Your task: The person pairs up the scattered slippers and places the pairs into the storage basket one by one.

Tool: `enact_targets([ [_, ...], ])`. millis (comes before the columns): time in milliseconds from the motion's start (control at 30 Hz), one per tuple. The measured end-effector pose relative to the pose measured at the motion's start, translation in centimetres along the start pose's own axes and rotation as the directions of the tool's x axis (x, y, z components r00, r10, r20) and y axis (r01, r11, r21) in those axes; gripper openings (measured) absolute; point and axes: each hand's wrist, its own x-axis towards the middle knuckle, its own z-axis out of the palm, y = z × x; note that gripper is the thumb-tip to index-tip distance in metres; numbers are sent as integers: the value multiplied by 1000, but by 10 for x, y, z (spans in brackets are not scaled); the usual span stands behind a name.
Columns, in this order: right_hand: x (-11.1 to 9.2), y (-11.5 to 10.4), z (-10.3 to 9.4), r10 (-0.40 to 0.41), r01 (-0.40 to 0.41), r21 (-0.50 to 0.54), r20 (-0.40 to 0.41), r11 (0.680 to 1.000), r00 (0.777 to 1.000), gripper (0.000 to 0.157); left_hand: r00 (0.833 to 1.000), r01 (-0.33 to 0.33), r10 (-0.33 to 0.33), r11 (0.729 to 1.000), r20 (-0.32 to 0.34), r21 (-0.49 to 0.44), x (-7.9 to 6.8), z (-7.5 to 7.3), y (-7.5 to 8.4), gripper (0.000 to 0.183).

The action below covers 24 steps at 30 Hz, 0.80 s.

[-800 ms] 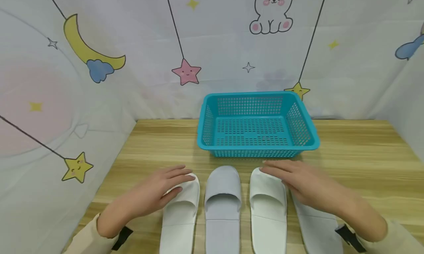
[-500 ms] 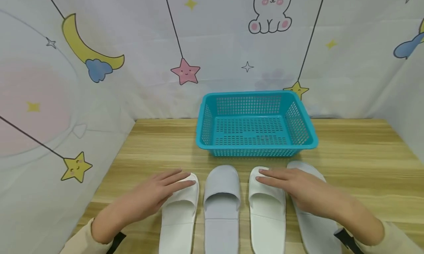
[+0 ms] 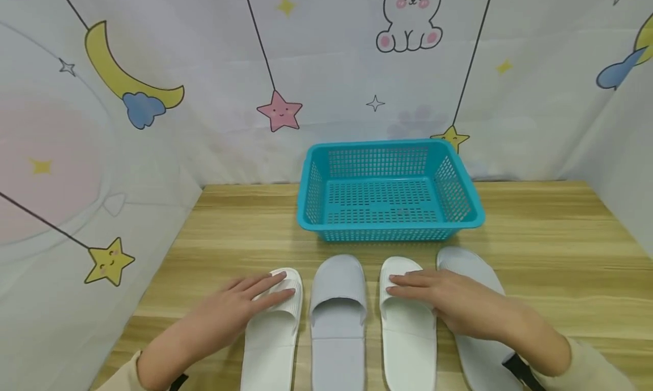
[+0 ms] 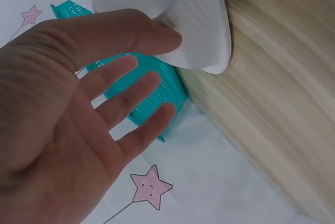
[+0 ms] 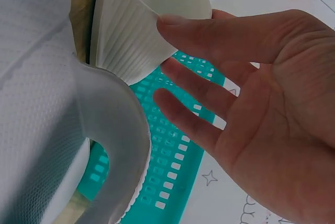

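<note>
Two white slippers and two grey ones lie side by side, toes pointing away from me. My left hand (image 3: 219,317) reaches over the toe strap of the leftmost white slipper (image 3: 269,351), fingers extended across it. In the left wrist view the thumb tip overlaps that strap (image 4: 201,22) and the other fingers are spread apart. My right hand (image 3: 459,303) lies over the strap of the other white slipper (image 3: 410,345), its fingers fairly straight. One grey slipper (image 3: 338,351) sits between the white ones. The other grey slipper (image 3: 466,260) is partly hidden under my right forearm.
A turquoise perforated basket (image 3: 390,226) stands with nothing in it behind the slippers, on the wood-grain tabletop (image 3: 551,238). A pale cloth (image 3: 336,51) printed with stars, a moon and a bear hangs behind and at the sides.
Both hands have come lower and nearer to the straps of the white slippers. My right hand has shifted left, uncovering the far grey slipper's toe. The slippers stay put.
</note>
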Motion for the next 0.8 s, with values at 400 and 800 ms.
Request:
enact_targets([
  [400, 0, -1, 7, 46, -46, 28, 19, 999, 999, 95, 996, 31, -33, 999, 85, 24, -6, 7, 8, 111],
  [800, 2, -6, 13, 99, -100, 22, 23, 995, 995, 113, 996, 31, -33, 999, 77, 30, -6, 15, 8, 115],
])
